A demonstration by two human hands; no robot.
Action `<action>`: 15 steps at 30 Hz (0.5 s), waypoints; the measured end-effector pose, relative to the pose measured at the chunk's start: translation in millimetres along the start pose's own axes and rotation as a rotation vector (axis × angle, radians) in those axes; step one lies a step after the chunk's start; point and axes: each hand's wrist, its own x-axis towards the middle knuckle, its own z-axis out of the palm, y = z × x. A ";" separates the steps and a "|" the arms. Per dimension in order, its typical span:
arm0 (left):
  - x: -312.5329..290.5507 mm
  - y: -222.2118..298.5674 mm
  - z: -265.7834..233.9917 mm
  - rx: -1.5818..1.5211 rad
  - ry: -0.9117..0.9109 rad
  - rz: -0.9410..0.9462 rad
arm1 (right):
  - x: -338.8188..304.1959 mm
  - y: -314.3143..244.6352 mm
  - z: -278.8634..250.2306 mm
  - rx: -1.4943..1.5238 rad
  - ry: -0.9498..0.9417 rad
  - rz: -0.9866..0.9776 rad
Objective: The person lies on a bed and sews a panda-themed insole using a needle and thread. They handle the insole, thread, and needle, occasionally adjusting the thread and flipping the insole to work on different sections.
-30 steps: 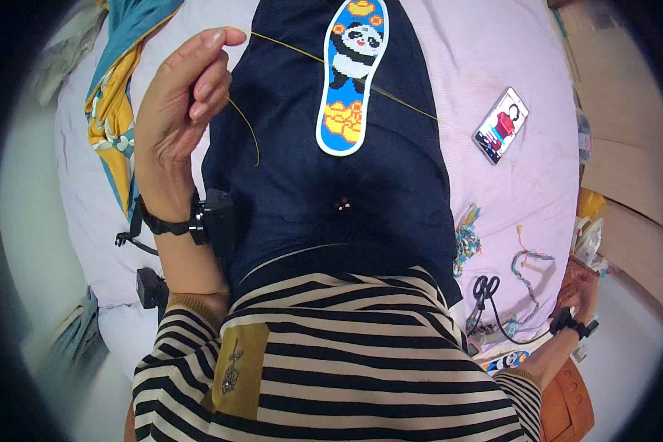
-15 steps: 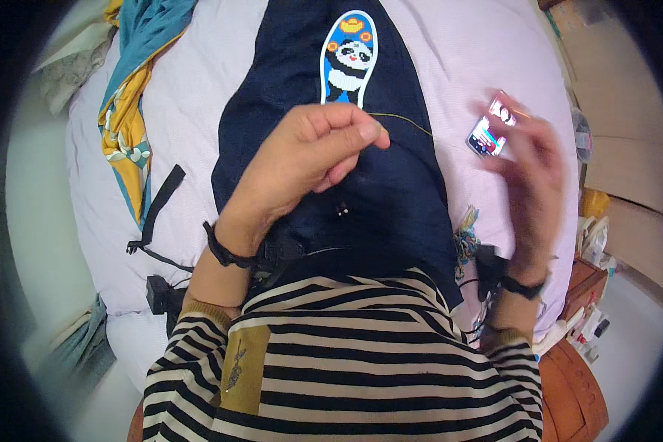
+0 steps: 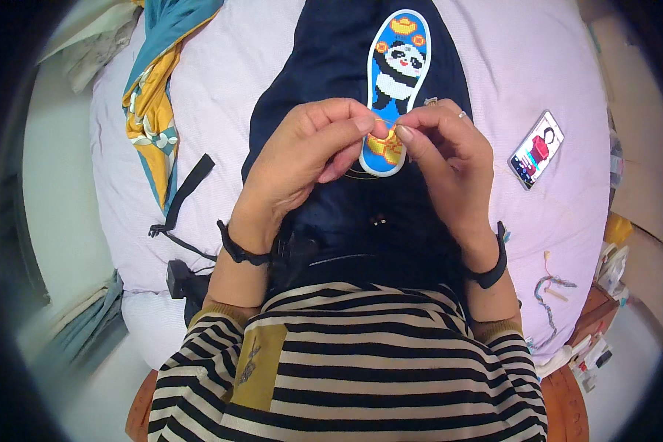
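Observation:
An insole [image 3: 401, 70] with a white rim and a panda pattern on blue lies on the dark trousers over my lap. Just above its lower end my hands meet, fingertips almost touching. Thumb and forefinger of my left hand [image 3: 298, 151] are pinched on a thin yellow thread [image 3: 362, 176], part of which curves below the insole. My right hand [image 3: 453, 158] pinches at the thread too, close to the left fingertips. Whether a needle sits between the fingers is too small to make out. The fingers hide part of the insole's yellow and orange pattern.
A phone [image 3: 536, 151] with a lit screen lies on the pale bedspread [image 3: 508, 51] at the right. Nearer me is a bundle of coloured threads [image 3: 545, 302]. A teal and yellow cloth [image 3: 151, 110] and a black strap [image 3: 188, 191] lie at the left.
My right hand has moved left from the phone and now pinches beside the left fingertips. The phone is now in plain sight. The view has shifted, showing more of the insole.

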 end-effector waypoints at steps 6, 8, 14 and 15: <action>5.9 0.5 -1.7 0.067 0.008 0.008 | 6.1 7.2 -1.3 -0.091 -0.009 -0.131; 5.7 0.1 -2.0 0.064 0.005 0.014 | 6.0 6.0 -2.0 -0.094 -0.022 -0.129; 4.1 -1.9 -2.9 0.032 -0.009 0.013 | 3.3 -2.7 -3.1 -0.094 -0.042 -0.057; 2.8 -1.8 -3.0 0.027 -0.017 0.015 | 3.1 -2.8 -3.5 -0.120 -0.044 -0.071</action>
